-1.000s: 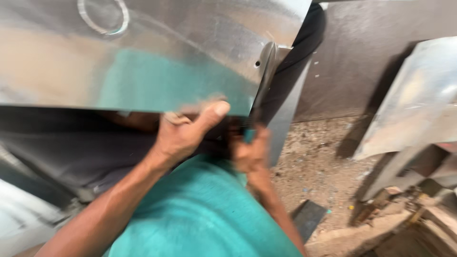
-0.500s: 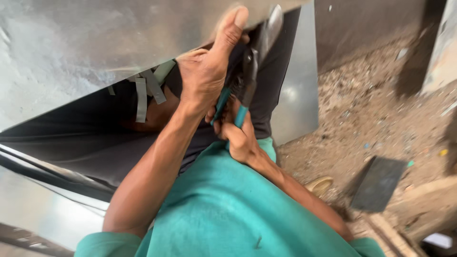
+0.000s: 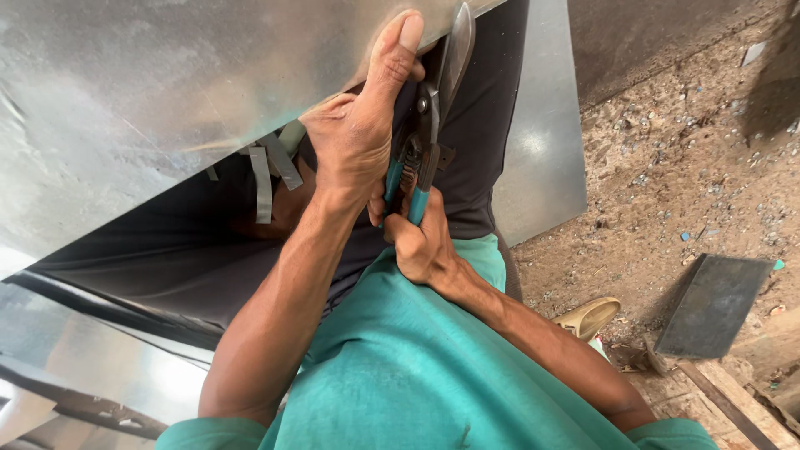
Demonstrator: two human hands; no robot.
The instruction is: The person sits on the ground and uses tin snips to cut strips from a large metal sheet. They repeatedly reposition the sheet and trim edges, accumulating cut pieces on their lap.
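Gritty dirt floor [image 3: 692, 167] fills the right of the frame, with a dark flat slab [image 3: 717, 304] and a sandal [image 3: 590, 317] at lower right. Across the upper left I hold a big metal sheet [image 3: 167, 92]; my left hand [image 3: 358, 142] pinches its lower edge, thumb pointing up the frame. Just right of it my right hand [image 3: 425, 246] is clenched on the teal-handled snips [image 3: 425, 142], long axis running up toward the top centre, blades at the sheet's edge. Thin cut strips [image 3: 271, 171] hang left of my left hand.
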